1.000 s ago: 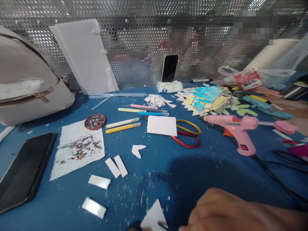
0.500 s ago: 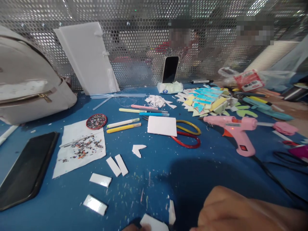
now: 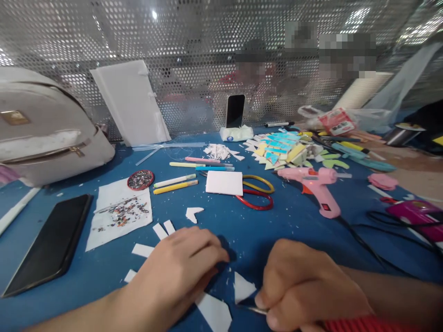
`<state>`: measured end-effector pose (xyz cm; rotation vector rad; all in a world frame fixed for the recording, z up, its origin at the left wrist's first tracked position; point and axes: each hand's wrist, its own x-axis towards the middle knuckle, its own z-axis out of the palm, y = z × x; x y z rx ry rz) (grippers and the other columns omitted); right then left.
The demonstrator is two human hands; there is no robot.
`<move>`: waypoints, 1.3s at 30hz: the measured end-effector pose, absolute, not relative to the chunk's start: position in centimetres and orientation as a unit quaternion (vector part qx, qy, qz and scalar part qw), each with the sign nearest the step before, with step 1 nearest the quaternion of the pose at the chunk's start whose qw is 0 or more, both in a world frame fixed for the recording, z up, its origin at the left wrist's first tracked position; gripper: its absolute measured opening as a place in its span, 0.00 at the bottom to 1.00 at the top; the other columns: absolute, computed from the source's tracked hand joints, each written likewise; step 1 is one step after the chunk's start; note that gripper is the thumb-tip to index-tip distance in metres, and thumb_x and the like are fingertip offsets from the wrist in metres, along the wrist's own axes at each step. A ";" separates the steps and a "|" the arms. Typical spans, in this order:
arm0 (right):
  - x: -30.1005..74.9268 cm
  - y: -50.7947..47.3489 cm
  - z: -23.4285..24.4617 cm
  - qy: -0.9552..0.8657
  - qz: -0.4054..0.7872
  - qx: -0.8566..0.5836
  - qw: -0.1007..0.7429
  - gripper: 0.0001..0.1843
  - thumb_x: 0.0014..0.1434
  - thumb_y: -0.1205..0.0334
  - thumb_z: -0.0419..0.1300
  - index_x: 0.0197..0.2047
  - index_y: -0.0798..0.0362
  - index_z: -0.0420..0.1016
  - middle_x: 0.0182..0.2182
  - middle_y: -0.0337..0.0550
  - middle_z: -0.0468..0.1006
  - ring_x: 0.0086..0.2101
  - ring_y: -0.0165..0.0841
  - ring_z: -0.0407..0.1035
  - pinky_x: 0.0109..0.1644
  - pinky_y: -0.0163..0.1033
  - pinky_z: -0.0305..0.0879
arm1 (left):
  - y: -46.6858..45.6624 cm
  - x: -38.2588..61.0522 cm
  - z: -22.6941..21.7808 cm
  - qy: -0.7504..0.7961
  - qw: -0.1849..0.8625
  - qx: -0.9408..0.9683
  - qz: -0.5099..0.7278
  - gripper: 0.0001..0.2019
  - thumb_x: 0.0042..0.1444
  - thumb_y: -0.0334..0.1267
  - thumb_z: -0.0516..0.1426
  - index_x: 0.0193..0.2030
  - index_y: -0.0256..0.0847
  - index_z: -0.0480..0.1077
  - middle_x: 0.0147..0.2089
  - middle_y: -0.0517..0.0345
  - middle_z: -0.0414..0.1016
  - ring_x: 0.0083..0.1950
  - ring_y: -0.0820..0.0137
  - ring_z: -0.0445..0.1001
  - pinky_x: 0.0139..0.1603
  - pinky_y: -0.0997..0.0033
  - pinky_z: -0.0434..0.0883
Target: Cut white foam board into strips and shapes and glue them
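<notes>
My right hand (image 3: 297,286) is closed around a craft knife, its thin pointed metal blade (image 3: 254,309) poking out beyond the thumb. Just ahead of that tip lies a small white triangular offcut (image 3: 243,288). A larger white foam-board piece (image 3: 215,312) with angled corners rests flat, partly beneath my left hand (image 3: 183,263). My left fingers are curled together and bent down toward the table; their tips and whatever they may hold are hidden. Beside that hand are narrow white strips (image 3: 142,250), partly covered, and a white V-shaped piece (image 3: 193,214).
Scissors (image 3: 258,205) lie under a white card (image 3: 224,183), near several markers (image 3: 176,186). A pink glue gun (image 3: 320,186) with its cord sits right. Left are a phone (image 3: 48,244), glitter on paper (image 3: 121,216) and a backpack (image 3: 51,133). Coloured scraps (image 3: 280,150) are heaped behind.
My left hand has come up into view over the strips. My right hand has moved slightly left and up, showing the blade. The triangular offcut now lies apart from the larger piece; the camera view has shifted.
</notes>
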<state>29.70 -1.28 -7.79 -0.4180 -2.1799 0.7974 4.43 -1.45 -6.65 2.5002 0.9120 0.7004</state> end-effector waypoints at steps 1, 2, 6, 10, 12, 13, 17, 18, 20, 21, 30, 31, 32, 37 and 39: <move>29.4 -1.1 -7.4 -0.837 0.333 -0.169 0.400 0.20 0.72 0.54 0.46 0.35 0.51 0.75 0.26 0.45 0.80 0.27 0.32 0.76 0.34 0.35 0.70 | -1.1 4.7 -6.7 0.332 0.217 0.888 0.231 0.12 0.65 0.26 0.53 0.51 0.42 0.71 0.48 0.55 0.76 0.47 0.66 0.75 0.47 0.68 0.73; 29.2 -0.7 -7.0 -0.821 0.358 -0.169 0.411 0.21 0.71 0.54 0.47 0.32 0.52 0.74 0.24 0.44 0.79 0.26 0.31 0.76 0.33 0.35 0.68 | -0.8 5.1 -6.7 0.334 0.241 0.886 0.213 0.14 0.63 0.26 0.55 0.53 0.43 0.71 0.50 0.55 0.75 0.49 0.65 0.75 0.50 0.66 0.73; 28.8 1.0 -5.9 -0.798 0.431 -0.121 0.403 0.22 0.69 0.56 0.50 0.26 0.54 0.73 0.20 0.41 0.78 0.23 0.28 0.75 0.31 0.32 0.64 | -0.1 6.6 -7.0 0.310 0.298 0.885 0.177 0.15 0.58 0.29 0.63 0.52 0.43 0.74 0.50 0.55 0.74 0.51 0.65 0.74 0.54 0.64 0.70; 28.7 1.3 -5.8 -0.803 0.429 -0.096 0.403 0.21 0.68 0.58 0.49 0.26 0.54 0.71 0.19 0.42 0.77 0.23 0.28 0.74 0.31 0.31 0.65 | 0.0 7.3 -6.9 0.307 0.331 0.876 0.169 0.11 0.53 0.26 0.67 0.41 0.41 0.75 0.44 0.60 0.76 0.47 0.68 0.74 0.52 0.69 0.68; 28.6 1.1 -6.0 -0.803 0.425 -0.100 0.406 0.21 0.67 0.58 0.48 0.25 0.54 0.71 0.19 0.41 0.77 0.22 0.27 0.74 0.31 0.30 0.66 | -0.2 7.3 -6.7 0.327 0.351 0.864 0.153 0.12 0.50 0.24 0.68 0.38 0.41 0.73 0.38 0.64 0.76 0.42 0.71 0.74 0.47 0.73 0.67; 28.6 1.0 -6.1 -0.803 0.423 -0.112 0.406 0.22 0.67 0.58 0.47 0.24 0.54 0.71 0.19 0.41 0.77 0.23 0.27 0.74 0.31 0.29 0.66 | -0.4 7.2 -6.6 0.340 0.360 0.857 0.144 0.13 0.49 0.23 0.68 0.37 0.41 0.73 0.36 0.65 0.76 0.40 0.72 0.73 0.44 0.75 0.67; 28.5 1.0 -6.8 -0.798 0.432 -0.113 0.404 0.22 0.67 0.58 0.47 0.25 0.54 0.74 0.20 0.40 0.78 0.24 0.27 0.75 0.31 0.29 0.66 | -0.8 6.4 -5.7 0.380 0.393 0.830 0.112 0.16 0.49 0.21 0.66 0.42 0.42 0.74 0.37 0.65 0.77 0.39 0.73 0.72 0.40 0.77 0.66; 28.5 1.1 -7.0 -0.792 0.438 -0.098 0.414 0.21 0.66 0.58 0.48 0.25 0.53 0.74 0.19 0.40 0.78 0.23 0.28 0.75 0.30 0.29 0.67 | -0.9 6.0 -5.3 0.383 0.400 0.826 0.107 0.15 0.50 0.22 0.66 0.42 0.42 0.75 0.38 0.64 0.77 0.39 0.72 0.73 0.42 0.76 0.67; 28.4 1.4 -7.3 -0.781 0.443 -0.076 0.434 0.20 0.66 0.58 0.50 0.25 0.53 0.74 0.18 0.42 0.78 0.21 0.28 0.74 0.27 0.29 0.66 | -1.1 5.1 -4.6 0.385 0.419 0.815 0.105 0.11 0.53 0.23 0.65 0.39 0.42 0.77 0.39 0.63 0.77 0.42 0.72 0.74 0.45 0.75 0.68; 28.3 1.4 -7.4 -0.779 0.444 -0.076 0.436 0.21 0.66 0.58 0.50 0.25 0.53 0.74 0.18 0.43 0.78 0.21 0.29 0.74 0.26 0.29 0.66 | -1.3 4.6 -4.3 0.385 0.429 0.810 0.107 0.10 0.54 0.23 0.64 0.37 0.43 0.78 0.41 0.62 0.76 0.44 0.72 0.75 0.47 0.76 0.69; 28.4 1.8 -7.7 -0.799 0.434 -0.051 0.414 0.19 0.66 0.61 0.49 0.27 0.54 0.74 0.19 0.45 0.79 0.23 0.29 0.74 0.27 0.29 0.66 | -3.6 3.1 -5.7 0.350 0.332 0.869 0.109 0.15 0.51 0.21 0.65 0.37 0.49 0.80 0.55 0.63 0.76 0.54 0.69 0.76 0.56 0.72 0.71; 28.5 1.8 -7.7 -0.801 0.432 -0.054 0.411 0.19 0.66 0.61 0.49 0.27 0.54 0.74 0.20 0.45 0.79 0.23 0.29 0.74 0.27 0.30 0.66 | -3.6 3.3 -5.9 0.340 0.326 0.876 0.110 0.15 0.50 0.21 0.65 0.37 0.48 0.80 0.51 0.63 0.78 0.51 0.70 0.77 0.54 0.73 0.72; 28.5 1.8 -7.6 -0.803 0.429 -0.056 0.410 0.19 0.66 0.61 0.48 0.27 0.54 0.73 0.20 0.45 0.79 0.23 0.30 0.74 0.27 0.30 0.66 | -3.6 3.5 -6.1 0.327 0.321 0.881 0.118 0.15 0.49 0.20 0.65 0.36 0.48 0.79 0.46 0.64 0.79 0.48 0.71 0.78 0.51 0.74 0.72; 28.5 1.7 -7.5 -0.808 0.420 -0.063 0.408 0.19 0.66 0.60 0.47 0.27 0.52 0.71 0.20 0.45 0.78 0.22 0.31 0.73 0.26 0.32 0.66 | -4.4 4.0 -5.8 0.337 0.340 0.867 0.139 0.21 0.44 0.13 0.64 0.36 0.46 0.80 0.41 0.65 0.77 0.40 0.77 0.79 0.41 0.85 0.72; 28.4 1.8 -7.6 -0.808 0.420 -0.068 0.408 0.18 0.66 0.60 0.47 0.27 0.51 0.71 0.20 0.45 0.78 0.22 0.31 0.73 0.26 0.33 0.66 | -4.7 4.1 -5.2 0.342 0.360 0.857 0.140 0.18 0.46 0.13 0.64 0.34 0.43 0.79 0.43 0.63 0.78 0.42 0.78 0.80 0.42 0.88 0.72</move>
